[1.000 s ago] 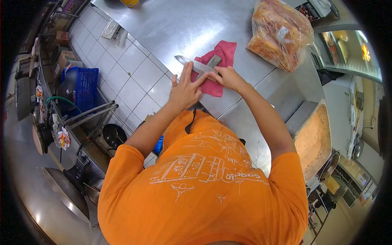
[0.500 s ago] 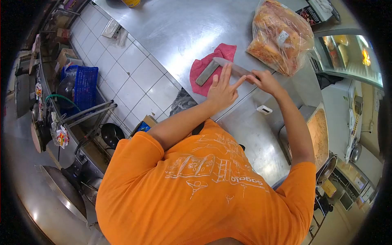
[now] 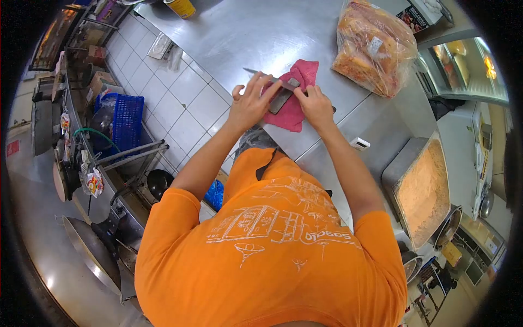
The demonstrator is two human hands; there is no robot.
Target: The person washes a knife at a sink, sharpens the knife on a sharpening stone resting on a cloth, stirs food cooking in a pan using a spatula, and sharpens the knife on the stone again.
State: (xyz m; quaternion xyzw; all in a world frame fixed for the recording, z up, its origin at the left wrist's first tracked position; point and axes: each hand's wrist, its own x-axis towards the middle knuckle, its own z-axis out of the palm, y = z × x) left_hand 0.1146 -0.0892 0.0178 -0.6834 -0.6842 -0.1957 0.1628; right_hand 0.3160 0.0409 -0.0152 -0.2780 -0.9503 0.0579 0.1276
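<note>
A knife (image 3: 287, 86) lies across the upper part of a grey sharpening stone (image 3: 281, 100), its tip pointing left past the table edge. Under the stone is a crumpled red cloth (image 3: 295, 118) on the steel table (image 3: 234, 38). The fingers of my left hand (image 3: 251, 104) are spread, with fingertips resting on the blade. My right hand (image 3: 316, 107) is closed round the knife's handle, which mostly hides inside it. To the right of the cloth sits a clear plastic bag of raw meat (image 3: 376, 49).
A tray of orange-beige powder (image 3: 422, 185) stands at the right, beside a small white device (image 3: 360, 144). At the left are a blue crate (image 3: 128, 122), a wok (image 3: 92, 256) and metal rails. A yellow can (image 3: 180, 7) is at the table's top edge.
Both hands and the knife have moved left across the stone since half a second ago, back near their place of one second ago. The view has also shifted slightly.
</note>
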